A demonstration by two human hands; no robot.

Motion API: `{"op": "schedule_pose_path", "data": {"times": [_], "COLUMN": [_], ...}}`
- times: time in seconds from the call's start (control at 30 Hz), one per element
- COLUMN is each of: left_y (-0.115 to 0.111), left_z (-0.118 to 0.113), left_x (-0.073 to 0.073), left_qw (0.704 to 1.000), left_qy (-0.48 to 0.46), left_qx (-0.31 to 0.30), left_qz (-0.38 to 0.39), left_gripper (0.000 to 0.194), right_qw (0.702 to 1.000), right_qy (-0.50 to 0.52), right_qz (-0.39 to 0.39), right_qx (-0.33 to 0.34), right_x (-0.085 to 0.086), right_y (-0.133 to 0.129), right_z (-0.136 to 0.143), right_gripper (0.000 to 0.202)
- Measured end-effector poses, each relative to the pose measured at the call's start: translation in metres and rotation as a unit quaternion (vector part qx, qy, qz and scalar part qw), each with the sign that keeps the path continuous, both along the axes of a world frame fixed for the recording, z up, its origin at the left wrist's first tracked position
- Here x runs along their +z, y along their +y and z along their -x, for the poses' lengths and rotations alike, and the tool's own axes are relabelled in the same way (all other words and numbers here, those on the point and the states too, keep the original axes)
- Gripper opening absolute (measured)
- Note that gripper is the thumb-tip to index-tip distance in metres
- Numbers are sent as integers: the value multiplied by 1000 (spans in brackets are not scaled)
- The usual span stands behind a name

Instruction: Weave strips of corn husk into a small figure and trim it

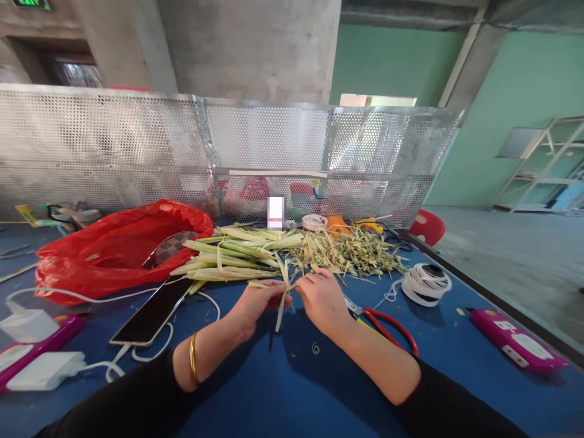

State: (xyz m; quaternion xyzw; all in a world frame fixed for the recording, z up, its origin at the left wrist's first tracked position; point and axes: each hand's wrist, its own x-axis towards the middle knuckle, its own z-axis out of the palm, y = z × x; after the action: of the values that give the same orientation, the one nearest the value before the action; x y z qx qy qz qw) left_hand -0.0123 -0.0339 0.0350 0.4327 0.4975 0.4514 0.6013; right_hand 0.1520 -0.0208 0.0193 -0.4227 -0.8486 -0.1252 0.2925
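Observation:
Pale green-yellow husk strips (281, 307) cross each other between my two hands, above the blue table. My left hand (260, 302) pinches them from the left, its wrist ringed by a gold bangle. From the right, my right hand (322, 298) closes its fingers on the same strips; its fingertips are partly hidden. Just behind my hands lies a bundle of long pale husks (232, 252). To its right spreads a heap of short, dry husk pieces (351, 252). Red-handled scissors (387, 325) rest beside my right forearm, partly covered by it.
A red plastic bag (104, 255) sits at the left, near a phone (150, 313) with a white cable. White chargers (48, 370) plug into a purple power strip. At the right are a white string spool (426, 285) and a purple box (517, 340). A perforated metal screen (269, 140) stands behind.

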Motion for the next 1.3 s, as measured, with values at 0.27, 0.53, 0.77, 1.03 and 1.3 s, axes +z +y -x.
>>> {"op": "schedule_pose_path", "data": {"times": [0.27,0.53,0.77,1.03,1.3], "left_y": [0,-2,-1,-1,-4], "left_z": [0,-2,-1,1,-1], "left_x": [-2,1,-4,-5,-1], "left_qw": [1000,997,995,994,996], "left_qy": [-8,-42,-59,-61,-43], "left_qx": [12,31,11,-9,-29], "left_qz": [6,53,76,91,75], "left_gripper": [20,28,27,19,29], "right_qw": [1000,1000,1000,999,999], "right_qy": [6,8,0,5,-24], "right_qz": [9,13,18,7,-32], "right_qx": [13,8,22,32,36], "right_x": [-1,1,1,-6,-1], "right_y": [-2,-2,-5,-2,-5], "right_z": [0,-2,-1,-2,-3], "right_gripper": [20,20,20,19,20]}}
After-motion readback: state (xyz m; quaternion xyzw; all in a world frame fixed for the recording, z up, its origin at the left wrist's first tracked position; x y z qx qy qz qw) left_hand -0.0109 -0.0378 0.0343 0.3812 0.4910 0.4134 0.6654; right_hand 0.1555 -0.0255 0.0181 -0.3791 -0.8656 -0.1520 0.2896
